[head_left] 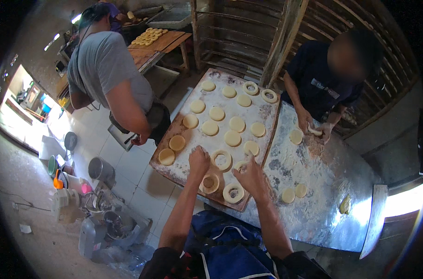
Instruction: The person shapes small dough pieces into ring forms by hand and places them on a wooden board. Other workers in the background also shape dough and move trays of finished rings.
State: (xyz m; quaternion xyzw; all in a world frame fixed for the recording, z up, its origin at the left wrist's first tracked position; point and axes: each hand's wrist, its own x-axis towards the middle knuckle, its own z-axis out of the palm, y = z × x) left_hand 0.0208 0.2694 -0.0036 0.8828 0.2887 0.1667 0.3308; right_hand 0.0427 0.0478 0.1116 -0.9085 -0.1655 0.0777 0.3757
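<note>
A flour-dusted wooden board (183, 125) lies before me, bearing several flat dough discs (217, 113). Above its near part my left hand (200, 161) is closed with fingers curled down; whatever may be inside them is hidden. It is nearest to a dough ring (221, 160) on its right. My right hand (251, 179) has thumb and fingers around a smaller-looking dough ring (240, 166), partly covered by the hand. Another dough ring (233, 193) lies at the near edge. Beside it is a dough round (204, 187) with a small tan round piece (209, 181) in its middle.
A metal table (267, 223) with loose flour adjoins the board; across it a co-worker's hands (316, 130) handle dough. Another person (109, 69) stands at the left. Behind are a wooden table (174, 42) with dough rings and slatted racks (239, 28). Buckets (101, 169) and machines stand lower left.
</note>
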